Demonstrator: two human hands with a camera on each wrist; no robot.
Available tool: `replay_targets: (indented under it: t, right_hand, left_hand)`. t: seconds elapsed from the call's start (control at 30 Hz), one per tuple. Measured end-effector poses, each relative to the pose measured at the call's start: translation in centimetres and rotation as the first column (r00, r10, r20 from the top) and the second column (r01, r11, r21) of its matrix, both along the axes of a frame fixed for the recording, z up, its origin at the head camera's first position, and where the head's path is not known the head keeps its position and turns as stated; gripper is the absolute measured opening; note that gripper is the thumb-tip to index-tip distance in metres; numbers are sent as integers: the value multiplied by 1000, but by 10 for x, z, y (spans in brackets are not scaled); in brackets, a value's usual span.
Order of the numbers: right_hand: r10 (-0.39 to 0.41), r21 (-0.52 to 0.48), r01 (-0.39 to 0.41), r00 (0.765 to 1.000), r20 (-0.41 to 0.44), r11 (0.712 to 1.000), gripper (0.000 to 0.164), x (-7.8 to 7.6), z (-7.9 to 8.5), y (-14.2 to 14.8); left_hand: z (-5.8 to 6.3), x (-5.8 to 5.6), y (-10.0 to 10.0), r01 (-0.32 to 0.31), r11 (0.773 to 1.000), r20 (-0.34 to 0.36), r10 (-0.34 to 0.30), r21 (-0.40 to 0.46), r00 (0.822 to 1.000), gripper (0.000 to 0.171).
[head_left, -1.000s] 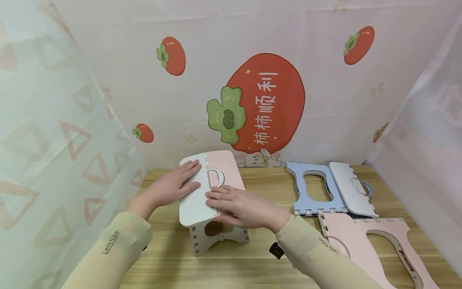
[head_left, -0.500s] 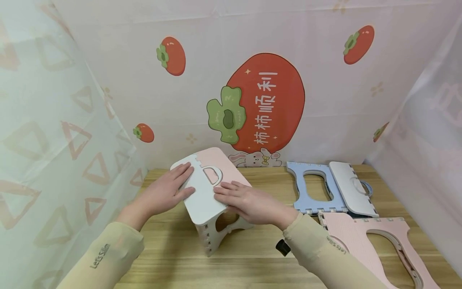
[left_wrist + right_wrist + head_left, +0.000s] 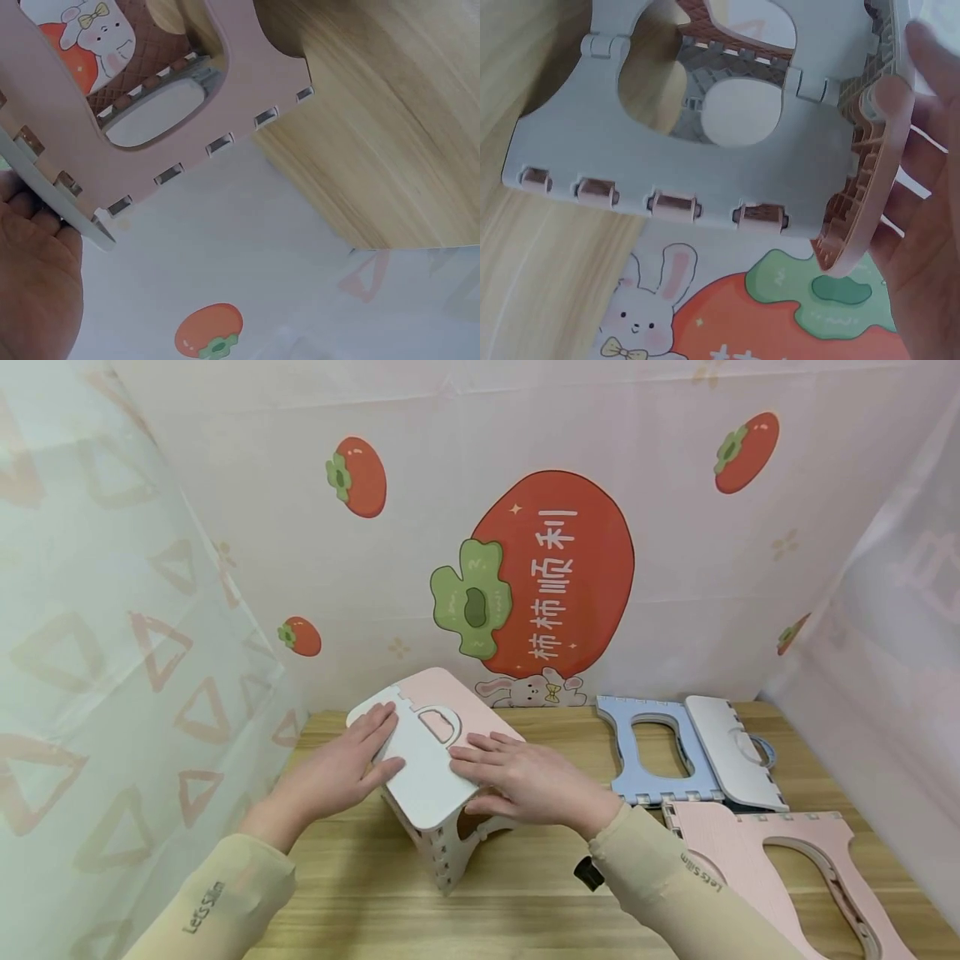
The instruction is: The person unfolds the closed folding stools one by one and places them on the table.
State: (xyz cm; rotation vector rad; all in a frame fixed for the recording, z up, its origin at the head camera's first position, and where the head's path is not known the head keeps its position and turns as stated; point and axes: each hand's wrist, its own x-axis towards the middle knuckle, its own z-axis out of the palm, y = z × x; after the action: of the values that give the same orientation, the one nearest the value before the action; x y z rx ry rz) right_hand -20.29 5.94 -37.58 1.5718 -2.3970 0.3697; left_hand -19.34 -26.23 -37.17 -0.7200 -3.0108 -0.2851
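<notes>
In the head view, with 12 o'clock straight ahead of you, the step stool [image 3: 427, 785] stands on the bench [image 3: 360, 902] before you, seat up, under both of your hands. Your left hand [image 3: 333, 781] lies on the white half with its fingers laid out; your right hand [image 3: 525, 777] rests from the 4 o'clock side, fingers extended on the pink half beside the handle loop [image 3: 454, 720]. Neither grips anything. At your 3 to 4 o'clock lie a blue folding stool [image 3: 630, 756] and a pink folding stool [image 3: 765, 877]. Pressing unevenly could tip or skid the stool, and a fingertip near the seat seam could get pinched if the halves hinge up. The seat's long axis runs from between 10 and 11 to between 4 and 5 o'clock, the loop's bow facing about 1. In the left wrist view, the pink leg panel [image 3: 262, 79] is unfolded, your palm at the frame's 8 o'clock. In the right wrist view, the white leg panel [image 3: 705, 172] is spread too, your hand at 3 o'clock; you can't tell whether every foot bears evenly.
</notes>
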Motion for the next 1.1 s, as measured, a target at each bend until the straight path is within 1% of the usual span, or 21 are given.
replay_targets:
  t: [0.13, 0.23, 0.37, 0.43, 0.5, 0.63, 0.9, 1.0, 1.1]
  right_hand:
    - [1, -45, -3, 999, -45, 999, 53, -1, -1, -1]
    - [7, -70, -12, 997, -78, 997, 54, -3, -3, 0]
    - [8, -77, -16, 994, -108, 997, 57, -5, -7, 1]
    - [-5, -68, -2, 995, -97, 998, 57, -6, -8, 2]
    - [-29, -57, 25, 997, -67, 998, 56, -6, -8, 3]
    - [-68, -48, 68, 998, -13, 997, 55, -6, -7, 7]
    - [-44, -61, 42, 998, -44, 997, 53, -8, -6, 11]
    - [-36, -52, 33, 998, -57, 998, 53, -8, -7, 13]
    - [-33, -46, 31, 998, -52, 998, 52, -8, -8, 14]
  left_hand:
    - [-1, 3, 0, 2, 1000, -29, -2, 11, 1000, 79]
    - [-1, 4, 0, 5, 1000, -43, -4, 5, 999, 78]
    - [-1, 7, -2, 21, 1000, -71, -22, -21, 997, 74]
    - [-1, 9, -2, 28, 999, -85, -31, -37, 996, 73]
    - [-1, 11, -2, 39, 998, -90, -43, -46, 995, 73]
    - [-3, 14, -2, 47, 997, -77, -51, -63, 996, 78]
    - [-3, 19, 1, 31, 997, -81, -36, -66, 996, 89]
    - [-4, 22, 3, 21, 998, -87, -26, -60, 996, 91]
    - [-6, 24, 5, 7, 999, -109, -13, -49, 994, 90]
